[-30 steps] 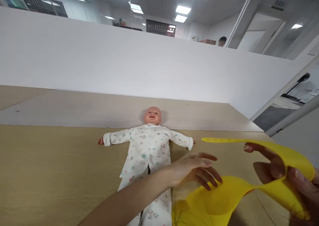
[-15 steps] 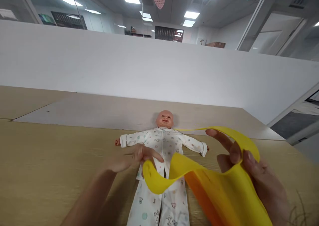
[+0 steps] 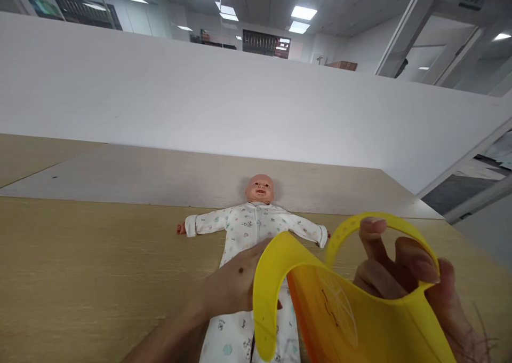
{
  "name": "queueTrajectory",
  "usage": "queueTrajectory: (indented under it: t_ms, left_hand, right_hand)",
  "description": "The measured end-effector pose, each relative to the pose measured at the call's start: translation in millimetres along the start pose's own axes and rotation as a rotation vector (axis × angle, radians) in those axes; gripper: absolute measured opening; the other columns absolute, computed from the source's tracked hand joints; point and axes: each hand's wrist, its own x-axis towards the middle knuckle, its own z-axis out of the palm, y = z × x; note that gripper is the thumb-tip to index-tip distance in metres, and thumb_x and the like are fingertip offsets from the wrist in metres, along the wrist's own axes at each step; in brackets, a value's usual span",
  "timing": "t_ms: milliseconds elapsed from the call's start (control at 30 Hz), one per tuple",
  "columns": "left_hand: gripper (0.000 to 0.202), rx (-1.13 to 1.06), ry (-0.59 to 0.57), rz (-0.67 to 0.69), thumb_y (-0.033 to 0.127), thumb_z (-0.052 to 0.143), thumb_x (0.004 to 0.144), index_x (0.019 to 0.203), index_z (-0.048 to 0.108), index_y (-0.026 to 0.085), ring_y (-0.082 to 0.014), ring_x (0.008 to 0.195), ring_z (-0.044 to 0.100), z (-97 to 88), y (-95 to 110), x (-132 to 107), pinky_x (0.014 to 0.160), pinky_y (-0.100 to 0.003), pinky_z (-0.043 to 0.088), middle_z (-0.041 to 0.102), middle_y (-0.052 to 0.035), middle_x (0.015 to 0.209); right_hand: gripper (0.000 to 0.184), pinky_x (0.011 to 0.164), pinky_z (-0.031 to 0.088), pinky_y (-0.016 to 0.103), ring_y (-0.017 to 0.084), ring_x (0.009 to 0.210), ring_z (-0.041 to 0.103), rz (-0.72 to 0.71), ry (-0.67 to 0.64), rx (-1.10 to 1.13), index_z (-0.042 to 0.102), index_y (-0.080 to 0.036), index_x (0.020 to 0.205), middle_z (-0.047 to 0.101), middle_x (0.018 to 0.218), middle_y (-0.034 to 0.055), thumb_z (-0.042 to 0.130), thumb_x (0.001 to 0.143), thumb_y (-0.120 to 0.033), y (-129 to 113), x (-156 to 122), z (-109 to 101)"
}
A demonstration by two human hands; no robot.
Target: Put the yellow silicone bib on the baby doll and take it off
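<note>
Where the hands work, table: a pale wooden tabletop (image 3: pixel 80 256) runs far to a white wall (image 3: pixel 200 101).
Doll: a bald baby doll in a white printed sleepsuit (image 3: pixel 248 229) lies on its back, arms spread, feet cut off near.
Bib: a yellow silicone bib (image 3: pixel 352 320) curves above the doll's legs, hiding them, its neck opening right.
Left hand (image 3: pixel 236 280): half hidden behind the bib; grip unclear.
Right hand (image 3: pixel 436 304): clenched on the bib's neck rim.
</note>
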Motion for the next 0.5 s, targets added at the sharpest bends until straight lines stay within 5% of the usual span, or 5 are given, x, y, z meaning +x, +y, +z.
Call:
queueTrajectory:
  t_ms: [133, 267, 400, 500]
  left_hand:
    - [0.07, -0.338, 0.246, -0.008, 0.021, 0.076, 0.07, 0.129, 0.04, 0.033, -0.018, 0.103, 0.059, 14.5, -3.6, 9.9, 0.087, -0.028, 0.052, 0.051, -0.0035, 0.132]
    - [0.089, -0.423, 0.289, 0.042, 0.024, 0.077, 0.069, 0.139, 0.024, 0.035, -0.024, 0.125, 0.045, 12.1, -7.6, 7.3, 0.093, -0.03, 0.048, 0.037, -0.0079, 0.144]
    - [0.034, -0.341, 0.197, 0.192, 0.022, 0.063, 0.082, 0.114, 0.058, 0.031, -0.0233, 0.118, 0.051, 3.2, 2.8, 2.8, 0.098, -0.034, 0.043, 0.058, -0.0052, 0.123]
    - [0.01, -0.382, 0.196, 0.235, 0.025, 0.059, 0.084, 0.089, 0.067, 0.025, -0.0197, 0.087, 0.064, -7.8, 9.3, -4.3, 0.08, -0.03, 0.05, 0.068, -0.0047, 0.093]
  right_hand:
    - [0.02, 0.038, 0.022, 0.027, 0.006, 0.04, 0.023, 0.055, -0.014, 0.117, 0.057, -0.031, 0.069, 0.06, 0.104, -0.0114, 0.061, 0.083, -0.046, -1.5, -1.4, 3.6]
    - [0.021, 0.038, 0.017, 0.028, 0.006, 0.04, 0.007, 0.08, -0.021, 0.255, 0.054, -0.027, 0.067, 0.061, 0.096, -0.0113, 0.064, 0.082, -0.039, 1.5, -2.7, 10.0]
    - [0.032, 0.036, 0.013, 0.03, 0.006, 0.041, -0.001, 0.08, 0.013, 0.003, 0.047, -0.023, 0.063, 0.063, 0.089, -0.0067, 0.064, 0.081, -0.045, 5.6, -2.8, 8.0]
    - [0.036, 0.035, 0.018, 0.027, 0.005, 0.038, 0.014, 0.016, 0.047, -0.134, 0.047, -0.022, 0.062, 0.064, 0.093, -0.0019, 0.063, 0.078, -0.05, 12.5, 2.6, 0.4]
